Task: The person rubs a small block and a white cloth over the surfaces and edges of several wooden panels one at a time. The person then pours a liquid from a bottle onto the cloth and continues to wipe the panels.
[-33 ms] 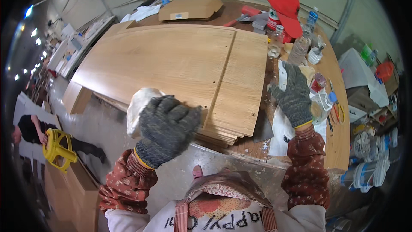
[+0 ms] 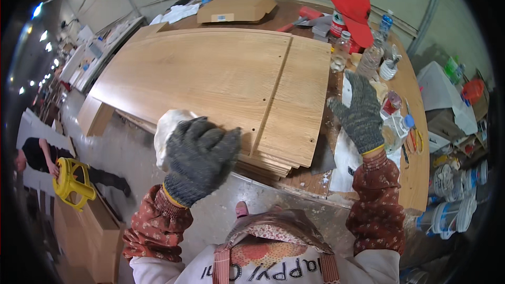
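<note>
My left hand (image 2: 202,155), in a dark grey knit glove, is closed on a bunched white cloth (image 2: 165,134) at the near edge of a wooden panel (image 2: 205,73). This panel has a light grain, a groove across its right part and small drilled holes. More panels lie stacked under it. To the right of the stack, my right hand (image 2: 360,115), gloved alike, has its thumb apart and fingers stretched out. It is over a white sheet (image 2: 343,171) on the table, just short of the clear bottles; nothing shows in its grasp.
Bottles (image 2: 371,58), a red cap (image 2: 350,8) and scissors (image 2: 416,139) are on the table's right side. A flat cardboard box (image 2: 236,9) lies behind the panels. At far left a person (image 2: 39,152) holds a yellow stool (image 2: 73,181). Buckets (image 2: 447,213) stand at right.
My left hand has shifted slightly left along the panel's near edge, away from the groove. The right hand stays almost where it was.
</note>
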Demonstrator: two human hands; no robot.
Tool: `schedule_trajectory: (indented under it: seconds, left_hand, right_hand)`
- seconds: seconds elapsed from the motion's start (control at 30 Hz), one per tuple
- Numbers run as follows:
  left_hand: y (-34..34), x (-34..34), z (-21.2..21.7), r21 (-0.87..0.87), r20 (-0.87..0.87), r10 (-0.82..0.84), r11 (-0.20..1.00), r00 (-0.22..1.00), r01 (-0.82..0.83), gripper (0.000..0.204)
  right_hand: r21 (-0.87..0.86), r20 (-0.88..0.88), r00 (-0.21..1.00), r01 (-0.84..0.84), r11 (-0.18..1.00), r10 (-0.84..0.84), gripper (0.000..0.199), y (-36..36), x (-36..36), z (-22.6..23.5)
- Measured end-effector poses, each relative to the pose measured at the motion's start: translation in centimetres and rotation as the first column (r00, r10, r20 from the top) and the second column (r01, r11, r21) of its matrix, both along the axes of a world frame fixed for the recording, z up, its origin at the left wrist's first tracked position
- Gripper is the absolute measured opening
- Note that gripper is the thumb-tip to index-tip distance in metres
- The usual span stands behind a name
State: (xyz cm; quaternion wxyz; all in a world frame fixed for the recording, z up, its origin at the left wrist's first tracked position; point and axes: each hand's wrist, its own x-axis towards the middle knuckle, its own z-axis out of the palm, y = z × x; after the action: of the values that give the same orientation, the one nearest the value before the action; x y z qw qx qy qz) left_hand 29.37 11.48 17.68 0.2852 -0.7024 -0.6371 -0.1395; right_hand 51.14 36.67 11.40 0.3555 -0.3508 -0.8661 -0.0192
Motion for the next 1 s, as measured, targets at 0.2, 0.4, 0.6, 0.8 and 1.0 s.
schedule_trajectory:
  seconds: [0.2, 0.4, 0.6, 0.8, 1.0]
  left_hand:
    - [-6.3, -0.7, -1.7, -0.104, 0.786, 0.203, 0.975, 0.584, -0.198, 0.038]
    - [-5.9, -2.1, -3.9, -0.099, 0.966, 0.022, 0.952, -0.257, -0.289, 0.03]
    - [-5.1, -5.3, -6.5, 0.012, 0.992, -0.041, 0.975, -0.123, -0.222, 0.029]
    - [-4.6, -6.3, -7.2, -0.046, 0.977, -0.022, 0.95, -0.212, -0.309, 0.023]
    - [-9.3, -9.8, -8.0, 0.1, 0.895, -0.24, 0.929, -0.377, -0.356, 0.024]
  right_hand:
    - [-0.036, 0.011, 0.941, -0.339, 0.94, 0.339, 0.057, 3.1, -7.4, 2.2]
    - [-0.273, 0.313, 0.894, -0.238, 0.932, 0.32, 0.063, 9.5, -16.9, 2.7]
    - [-0.24, 0.434, 0.861, -0.172, 0.956, 0.264, 0.061, 11.5, -21.6, 2.5]
    - [-0.246, 0.465, 0.857, -0.116, 0.962, 0.223, 0.065, 7.6, -19.0, 3.5]
    - [-0.184, 0.398, 0.863, -0.257, 0.949, 0.311, 0.058, 1.3, -11.3, 3.9]
